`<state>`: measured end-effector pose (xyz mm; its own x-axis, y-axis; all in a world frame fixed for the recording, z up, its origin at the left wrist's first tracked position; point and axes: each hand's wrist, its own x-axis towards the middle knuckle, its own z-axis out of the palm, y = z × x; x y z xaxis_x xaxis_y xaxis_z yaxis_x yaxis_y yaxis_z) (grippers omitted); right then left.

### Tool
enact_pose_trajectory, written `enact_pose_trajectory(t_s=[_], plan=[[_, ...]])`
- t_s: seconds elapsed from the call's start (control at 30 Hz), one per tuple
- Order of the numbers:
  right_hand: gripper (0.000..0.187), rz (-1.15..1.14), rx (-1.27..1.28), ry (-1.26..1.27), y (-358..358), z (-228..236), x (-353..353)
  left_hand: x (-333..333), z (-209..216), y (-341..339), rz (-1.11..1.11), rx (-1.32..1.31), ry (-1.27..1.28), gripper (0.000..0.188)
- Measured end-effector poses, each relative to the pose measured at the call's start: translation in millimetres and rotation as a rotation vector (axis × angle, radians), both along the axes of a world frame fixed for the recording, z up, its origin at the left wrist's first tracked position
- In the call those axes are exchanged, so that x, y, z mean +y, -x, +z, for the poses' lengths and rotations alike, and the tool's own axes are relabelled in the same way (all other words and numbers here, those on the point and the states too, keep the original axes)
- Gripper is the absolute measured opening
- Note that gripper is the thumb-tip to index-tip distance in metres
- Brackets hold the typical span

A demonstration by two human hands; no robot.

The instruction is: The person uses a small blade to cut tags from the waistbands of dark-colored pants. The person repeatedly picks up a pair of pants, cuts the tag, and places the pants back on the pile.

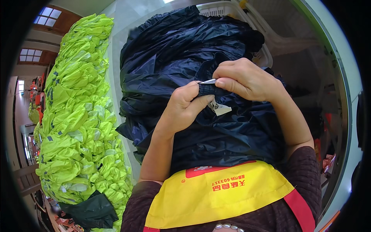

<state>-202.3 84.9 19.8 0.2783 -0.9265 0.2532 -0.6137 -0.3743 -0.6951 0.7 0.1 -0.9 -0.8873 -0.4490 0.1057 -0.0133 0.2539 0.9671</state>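
A big heap of dark navy garment fabric (185, 58) lies in front of me, shiny and crumpled. My left hand (183, 106) pinches a ribbed dark edge of it, with a small white label (219, 108) hanging just below the fingers. My right hand (243, 79) meets it from the right, thumb and fingers closed on a small metal blade or snips (208, 81) at the same spot. Both forearms rise from the lower edge over my yellow apron (216, 193).
A long pile of neon yellow-green garments (81, 104) runs down the left side, with a dark green piece (91, 210) at its near end. A white plastic crate (232, 11) stands behind the navy heap. A pale table surface (127, 15) shows at the top.
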Motion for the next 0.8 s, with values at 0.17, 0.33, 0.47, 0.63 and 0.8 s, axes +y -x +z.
enact_pose_trajectory(t_s=[0.17,0.33,0.47,0.63,0.8], plan=[[0.036,-0.098,-0.156,-0.062,8,-9,4,1,-1,2,-0.001,0.028,-0.051,0.009],[0.035,-0.069,-0.031,0.001,0,-7,10,5,3,4,0.026,0.032,-0.097,0.011],[0.034,-0.035,0.06,0.065,-3,0,8,1,0,1,-0.042,-0.001,0.042,0.013],[0.035,-0.015,0.077,0.043,-4,2,7,-2,-3,0,-0.096,-0.009,0.106,0.017],[0.037,-0.032,0.086,0.001,-2,0,7,3,1,2,-0.05,-0.017,0.004,0.008]])
